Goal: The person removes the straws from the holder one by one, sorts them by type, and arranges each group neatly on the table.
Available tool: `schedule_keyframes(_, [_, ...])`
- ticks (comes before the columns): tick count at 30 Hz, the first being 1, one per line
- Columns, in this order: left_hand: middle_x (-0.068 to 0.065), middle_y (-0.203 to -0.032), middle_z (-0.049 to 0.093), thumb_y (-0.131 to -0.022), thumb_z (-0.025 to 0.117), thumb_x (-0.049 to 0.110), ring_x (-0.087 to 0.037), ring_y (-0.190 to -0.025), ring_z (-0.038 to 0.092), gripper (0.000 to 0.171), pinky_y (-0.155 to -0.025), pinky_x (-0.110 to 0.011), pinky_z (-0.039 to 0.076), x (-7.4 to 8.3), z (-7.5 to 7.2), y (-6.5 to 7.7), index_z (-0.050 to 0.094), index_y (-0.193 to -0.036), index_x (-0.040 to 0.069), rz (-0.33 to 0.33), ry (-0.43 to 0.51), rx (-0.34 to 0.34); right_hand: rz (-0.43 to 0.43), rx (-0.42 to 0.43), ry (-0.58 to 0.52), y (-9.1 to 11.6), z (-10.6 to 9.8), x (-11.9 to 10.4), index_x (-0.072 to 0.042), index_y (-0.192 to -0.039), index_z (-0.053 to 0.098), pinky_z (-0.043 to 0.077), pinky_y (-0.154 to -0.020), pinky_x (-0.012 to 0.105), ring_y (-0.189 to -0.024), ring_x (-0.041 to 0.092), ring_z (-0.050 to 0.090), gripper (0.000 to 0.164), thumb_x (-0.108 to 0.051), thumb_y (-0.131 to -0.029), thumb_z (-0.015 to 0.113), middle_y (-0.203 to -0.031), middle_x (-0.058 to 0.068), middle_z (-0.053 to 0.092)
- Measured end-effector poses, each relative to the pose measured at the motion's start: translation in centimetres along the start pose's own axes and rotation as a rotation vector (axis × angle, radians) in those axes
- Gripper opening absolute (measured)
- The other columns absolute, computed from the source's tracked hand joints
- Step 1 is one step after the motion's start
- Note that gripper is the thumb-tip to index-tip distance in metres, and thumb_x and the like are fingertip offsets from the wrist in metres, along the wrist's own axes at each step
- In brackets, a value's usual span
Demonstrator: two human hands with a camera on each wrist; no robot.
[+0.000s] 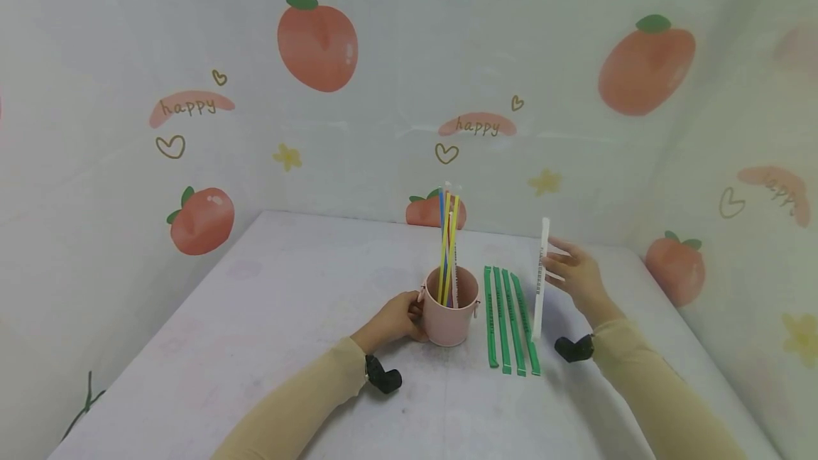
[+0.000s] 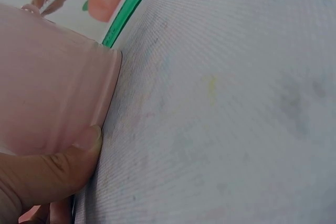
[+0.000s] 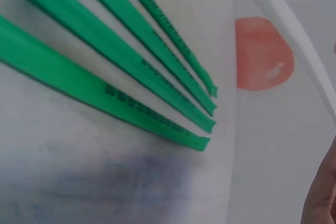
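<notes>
A small pink bucket stands upright on the table, holding several slim straws in yellow, blue, red and white. My left hand grips the bucket at its left side; in the left wrist view the thumb presses low on its wall. Between the fingertips of my right hand is a white paper-wrapped straw, pinched and held nearly upright. To the right of the bucket, several green wrapped straws with dark print lie side by side. Only the edge of the right hand shows in the right wrist view.
The table has a pale, faintly stained cover. Behind it and at both sides hangs a white sheet printed with peaches. A black strap piece hangs at the left wrist, another at the right.
</notes>
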State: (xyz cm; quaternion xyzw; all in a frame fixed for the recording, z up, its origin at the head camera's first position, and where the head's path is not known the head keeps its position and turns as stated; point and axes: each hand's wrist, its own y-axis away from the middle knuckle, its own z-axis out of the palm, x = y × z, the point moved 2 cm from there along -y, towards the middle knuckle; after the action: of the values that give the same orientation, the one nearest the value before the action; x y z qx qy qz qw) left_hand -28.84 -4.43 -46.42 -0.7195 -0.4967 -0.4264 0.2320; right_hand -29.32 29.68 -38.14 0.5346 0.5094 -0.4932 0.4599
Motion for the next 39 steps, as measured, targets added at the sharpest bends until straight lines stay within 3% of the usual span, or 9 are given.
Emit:
schedule_keyframes(5, [-0.011,-0.111,0.063,-0.063,0.086,-0.002,-0.028,-0.108,0.061,0.059,-0.096,-0.041,0.053,0.0,0.1,0.0,0.06,-0.116,0.003,-0.005,0.005,-0.004,0.047,-0.013,0.091,0.1,0.1,1.1,-0.005,-0.149,0.032,0.057,-0.08,0.019,-0.085,-0.004,0.063,0.067,-0.016,-0.092,0.066,-0.102,-0.01,0.059])
schedule_keyframes(11, [-0.011,-0.11,0.064,-0.063,0.087,-0.002,-0.027,-0.107,0.061,0.057,-0.095,-0.041,0.053,0.0,0.0,0.0,0.06,-0.113,0.003,0.003,0.006,-0.009,0.08,-0.027,0.211,0.2,0.2,2.1,-0.005,-0.149,0.031,0.056,-0.088,0.025,-0.087,-0.005,0.061,0.066,-0.018,-0.094,0.064,-0.131,0.021,0.051])
schedule_keyframes(13, [-0.011,-0.11,0.064,-0.063,0.086,-0.002,-0.027,-0.107,0.061,0.056,-0.095,-0.041,0.053,0.0,0.0,0.0,0.06,-0.112,0.003,0.003,0.008,-0.011,0.096,-0.037,0.231,0.2,0.2,2.4,-0.005,-0.15,0.032,0.056,-0.088,0.026,-0.088,-0.004,0.06,0.065,-0.019,-0.094,0.063,-0.137,0.026,0.047])
schedule_keyframes(20, [-0.012,-0.112,0.064,-0.063,0.086,-0.003,-0.029,-0.108,0.061,0.058,-0.096,-0.041,0.053,0.1,-0.1,0.0,0.06,-0.115,0.002,0.016,0.017,-0.015,0.156,-0.057,0.257,0.4,0.3,3.2,-0.004,-0.148,0.035,0.056,-0.091,0.034,-0.088,-0.001,0.061,0.064,-0.017,-0.093,0.065,-0.134,0.026,0.051])
schedule_keyframes(25, [-0.011,-0.111,0.064,-0.063,0.086,-0.003,-0.028,-0.108,0.061,0.057,-0.096,-0.041,0.053,0.1,-0.1,0.0,0.06,-0.114,0.002,0.013,0.015,-0.01,0.188,-0.064,0.296,0.7,0.4,3.5,-0.001,-0.146,0.037,0.058,-0.086,0.03,-0.088,0.003,0.06,0.062,-0.014,-0.093,0.065,-0.126,0.022,0.056])
schedule_keyframes(33, [-0.011,-0.111,0.064,-0.063,0.086,-0.003,-0.028,-0.107,0.061,0.057,-0.096,-0.04,0.053,0.0,0.0,0.0,0.06,-0.114,0.003,0.002,0.002,-0.007,0.245,-0.07,0.376,0.6,0.5,4.4,0.002,-0.142,0.041,0.059,-0.083,0.03,-0.093,0.014,0.063,0.056,-0.01,-0.092,0.064,-0.13,0.03,0.053])
schedule_keyframes(39, [-0.009,-0.112,0.063,-0.064,0.086,-0.004,-0.026,-0.108,0.06,0.055,-0.097,-0.04,0.052,0.2,0.0,0.0,0.061,-0.112,0.005,-0.005,0.018,-0.012,0.255,-0.091,0.39,0.6,0.4,5.1,0.006,-0.14,0.042,0.059,-0.079,0.028,-0.09,0.013,0.064,0.054,-0.006,-0.092,0.063,-0.128,0.031,0.055])
